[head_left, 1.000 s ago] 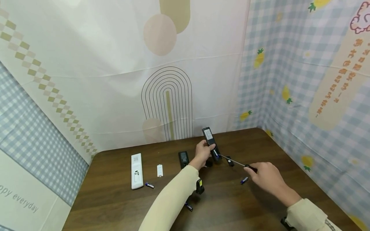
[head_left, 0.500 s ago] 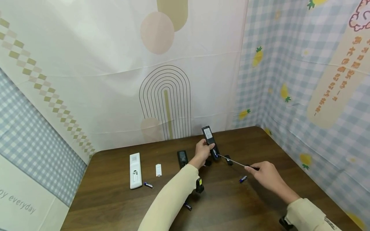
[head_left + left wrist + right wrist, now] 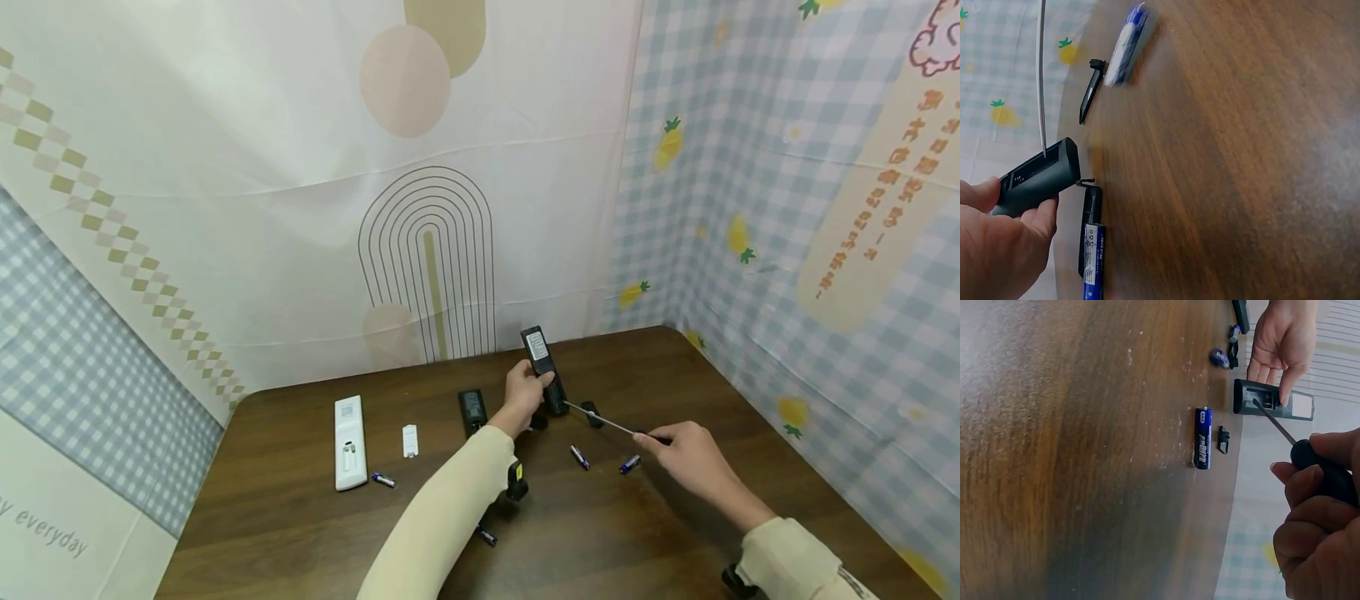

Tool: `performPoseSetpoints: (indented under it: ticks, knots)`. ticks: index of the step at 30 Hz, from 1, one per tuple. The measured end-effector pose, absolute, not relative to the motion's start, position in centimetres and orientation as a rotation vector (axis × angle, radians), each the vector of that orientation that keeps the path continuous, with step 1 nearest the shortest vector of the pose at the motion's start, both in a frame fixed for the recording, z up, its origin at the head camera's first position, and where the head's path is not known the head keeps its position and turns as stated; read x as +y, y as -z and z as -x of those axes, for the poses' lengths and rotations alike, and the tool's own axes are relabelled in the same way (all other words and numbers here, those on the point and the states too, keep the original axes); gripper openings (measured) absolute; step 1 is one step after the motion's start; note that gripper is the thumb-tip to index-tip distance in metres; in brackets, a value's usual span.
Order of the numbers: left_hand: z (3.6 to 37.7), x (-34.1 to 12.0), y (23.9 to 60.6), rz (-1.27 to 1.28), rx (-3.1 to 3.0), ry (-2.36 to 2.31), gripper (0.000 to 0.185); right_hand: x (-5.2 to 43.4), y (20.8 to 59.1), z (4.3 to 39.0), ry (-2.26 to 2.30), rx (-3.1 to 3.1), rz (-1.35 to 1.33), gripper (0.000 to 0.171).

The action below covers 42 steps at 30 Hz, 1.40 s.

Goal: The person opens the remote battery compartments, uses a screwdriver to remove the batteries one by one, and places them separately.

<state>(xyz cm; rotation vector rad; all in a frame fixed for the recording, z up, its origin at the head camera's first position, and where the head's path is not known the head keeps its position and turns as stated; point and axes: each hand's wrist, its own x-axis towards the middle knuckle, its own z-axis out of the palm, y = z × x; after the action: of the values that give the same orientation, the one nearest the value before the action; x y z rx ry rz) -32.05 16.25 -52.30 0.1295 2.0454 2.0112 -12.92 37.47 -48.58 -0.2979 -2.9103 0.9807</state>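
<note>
Our left hand (image 3: 522,392) grips the black remote (image 3: 543,367), tilted up off the table (image 3: 300,517); our right hand (image 3: 690,457) clamps the screwdriver (image 3: 609,422), its tip in the remote's open battery bay, which only the right wrist view shows. That view also shows a blue AAA battery (image 3: 1202,437) lying just beside the screwdriver hand. The remote's white label is unreadable. Farther beyond the left hand lies a white remote (image 3: 349,442).

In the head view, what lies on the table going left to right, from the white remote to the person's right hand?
White remote → battery → white cover → black remote lying flat → left hand holding the black remote → battery → battery → right hand gripping the screwdriver.
</note>
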Motion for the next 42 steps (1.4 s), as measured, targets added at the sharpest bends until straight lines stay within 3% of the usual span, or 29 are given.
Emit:
performPoseSetpoints:
  ticks: [18, 30, 42]
  knots:
    - [31.5, 16.4, 52.1, -0.066, 2.052, -1.960, 0.025, 37.9, 48.7, 12.2, -1.005, -2.889, 0.338, 0.049]
    - [31.4, 16.0, 52.2, -0.063, 2.159, -1.741, 0.053, 38.0, 48.3, 11.7, -0.982, -2.810, 0.320, 0.053]
    - [31.4, 16.7, 52.5, -0.054, 2.528, -1.346, 0.033, 38.2, 48.5, 11.4, -0.949, -2.759, 0.310, 0.044]
